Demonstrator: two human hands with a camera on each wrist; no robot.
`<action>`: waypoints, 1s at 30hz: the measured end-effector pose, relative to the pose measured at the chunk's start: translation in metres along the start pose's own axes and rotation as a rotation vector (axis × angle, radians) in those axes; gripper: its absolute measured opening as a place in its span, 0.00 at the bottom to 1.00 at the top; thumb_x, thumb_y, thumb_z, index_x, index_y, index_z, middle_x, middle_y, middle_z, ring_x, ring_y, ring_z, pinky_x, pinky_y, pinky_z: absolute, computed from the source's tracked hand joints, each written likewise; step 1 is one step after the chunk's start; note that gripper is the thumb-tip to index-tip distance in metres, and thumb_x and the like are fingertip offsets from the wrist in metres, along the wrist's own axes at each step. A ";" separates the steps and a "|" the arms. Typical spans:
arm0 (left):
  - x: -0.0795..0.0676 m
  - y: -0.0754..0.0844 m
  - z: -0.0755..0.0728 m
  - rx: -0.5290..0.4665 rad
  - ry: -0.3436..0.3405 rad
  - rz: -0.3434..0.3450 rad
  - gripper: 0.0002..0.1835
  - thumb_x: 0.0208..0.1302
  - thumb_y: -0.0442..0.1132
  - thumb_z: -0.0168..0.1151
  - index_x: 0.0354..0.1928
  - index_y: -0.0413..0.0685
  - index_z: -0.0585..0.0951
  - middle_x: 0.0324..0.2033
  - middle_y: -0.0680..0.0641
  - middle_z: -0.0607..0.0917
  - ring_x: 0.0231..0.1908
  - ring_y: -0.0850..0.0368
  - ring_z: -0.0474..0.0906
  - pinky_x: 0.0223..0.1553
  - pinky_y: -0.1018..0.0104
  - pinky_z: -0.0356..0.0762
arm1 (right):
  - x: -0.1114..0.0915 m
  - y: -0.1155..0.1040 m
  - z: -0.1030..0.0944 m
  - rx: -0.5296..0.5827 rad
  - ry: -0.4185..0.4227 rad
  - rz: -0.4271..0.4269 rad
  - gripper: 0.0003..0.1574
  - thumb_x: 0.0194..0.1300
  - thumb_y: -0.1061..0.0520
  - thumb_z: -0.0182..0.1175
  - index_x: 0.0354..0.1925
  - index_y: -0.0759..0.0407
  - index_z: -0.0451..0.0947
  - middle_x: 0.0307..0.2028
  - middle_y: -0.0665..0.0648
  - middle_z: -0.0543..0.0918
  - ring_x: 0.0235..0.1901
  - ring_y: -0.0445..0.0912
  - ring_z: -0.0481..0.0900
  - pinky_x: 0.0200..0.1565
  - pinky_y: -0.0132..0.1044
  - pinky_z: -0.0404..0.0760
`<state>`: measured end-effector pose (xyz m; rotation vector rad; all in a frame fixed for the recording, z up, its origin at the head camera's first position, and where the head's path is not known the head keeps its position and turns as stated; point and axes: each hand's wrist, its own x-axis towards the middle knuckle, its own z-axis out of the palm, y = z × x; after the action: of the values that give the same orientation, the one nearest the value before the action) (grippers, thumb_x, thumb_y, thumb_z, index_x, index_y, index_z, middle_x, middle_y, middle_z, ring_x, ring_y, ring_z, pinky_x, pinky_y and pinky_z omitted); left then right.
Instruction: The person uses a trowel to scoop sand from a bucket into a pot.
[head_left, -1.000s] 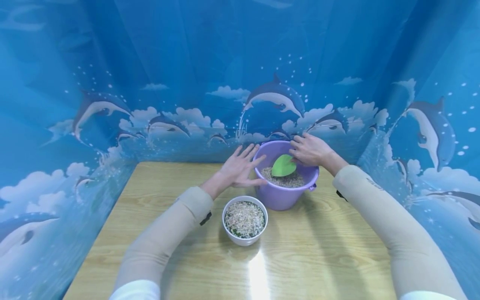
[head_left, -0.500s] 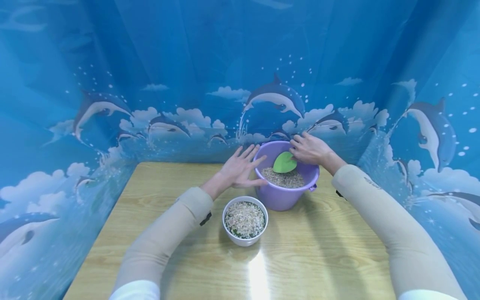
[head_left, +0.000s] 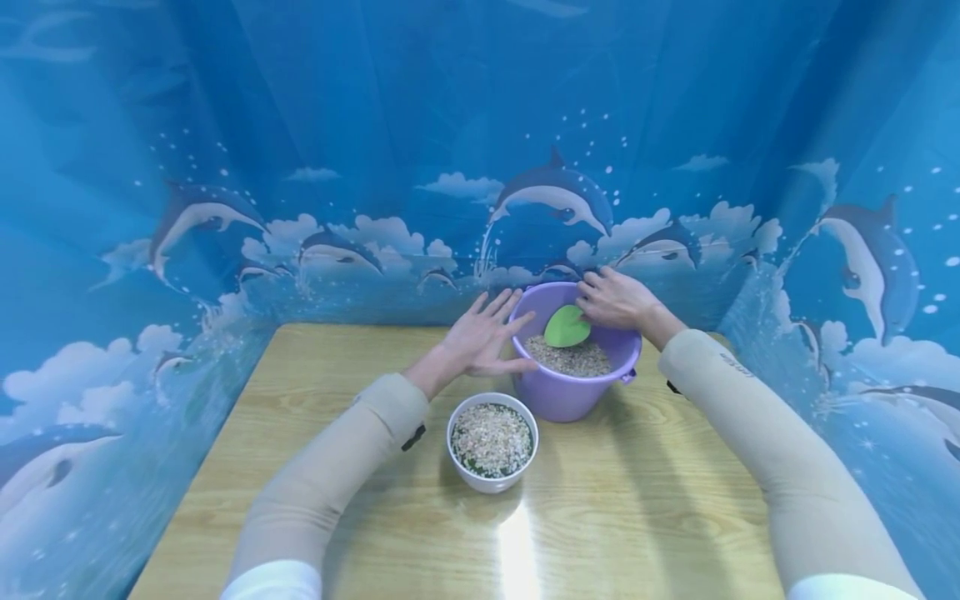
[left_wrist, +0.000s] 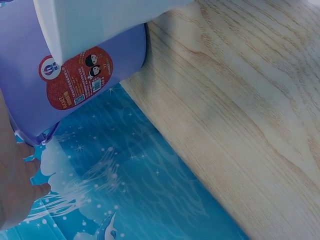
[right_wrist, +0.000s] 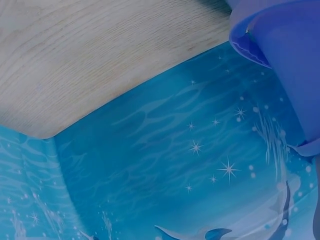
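White bowl (head_left: 492, 485), purple bucket (head_left: 558, 398) behind, possibly touching

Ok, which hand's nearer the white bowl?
Left. The left hand is just beyond the white bowl; the right hand is farther, at the far rim of the purple bucket.

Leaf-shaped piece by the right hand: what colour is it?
The leaf-shaped piece is bright green; it shows best in the head view.

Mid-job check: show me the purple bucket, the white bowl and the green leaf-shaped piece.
Purple bucket (head_left: 558, 400): head view, on its near outer wall.
White bowl (head_left: 489, 485): head view, on its near outer wall, below the rim.
Green leaf-shaped piece (head_left: 566, 327): head view, middle of its face.
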<state>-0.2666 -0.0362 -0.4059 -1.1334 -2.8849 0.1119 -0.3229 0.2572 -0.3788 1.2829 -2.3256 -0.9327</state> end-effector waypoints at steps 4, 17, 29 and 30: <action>0.001 0.001 0.000 0.000 -0.005 -0.005 0.52 0.70 0.81 0.39 0.85 0.58 0.53 0.86 0.38 0.46 0.86 0.41 0.43 0.86 0.38 0.44 | 0.002 -0.002 0.002 0.011 -0.004 -0.011 0.26 0.75 0.36 0.61 0.45 0.57 0.86 0.44 0.60 0.86 0.45 0.55 0.82 0.50 0.51 0.86; 0.001 0.001 0.001 -0.007 -0.003 -0.007 0.53 0.70 0.81 0.40 0.85 0.57 0.53 0.86 0.38 0.46 0.86 0.40 0.44 0.85 0.36 0.45 | 0.008 -0.012 0.003 0.085 0.013 -0.054 0.25 0.74 0.36 0.62 0.45 0.57 0.84 0.46 0.60 0.86 0.51 0.56 0.83 0.58 0.56 0.85; 0.000 0.001 0.000 -0.011 0.007 0.000 0.52 0.70 0.81 0.40 0.85 0.57 0.54 0.86 0.37 0.46 0.86 0.40 0.44 0.85 0.36 0.48 | 0.011 -0.015 0.002 0.072 0.007 -0.081 0.24 0.74 0.36 0.62 0.44 0.55 0.85 0.44 0.57 0.86 0.48 0.53 0.83 0.48 0.48 0.86; 0.000 0.001 0.000 -0.011 0.009 -0.001 0.52 0.70 0.81 0.40 0.85 0.57 0.54 0.86 0.38 0.47 0.86 0.40 0.44 0.85 0.36 0.48 | 0.011 -0.016 0.002 0.073 0.005 -0.084 0.24 0.74 0.36 0.61 0.44 0.55 0.85 0.44 0.57 0.87 0.48 0.53 0.83 0.49 0.48 0.86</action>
<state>-0.2661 -0.0354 -0.4062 -1.1308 -2.8819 0.0915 -0.3205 0.2427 -0.3913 1.4198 -2.3376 -0.8762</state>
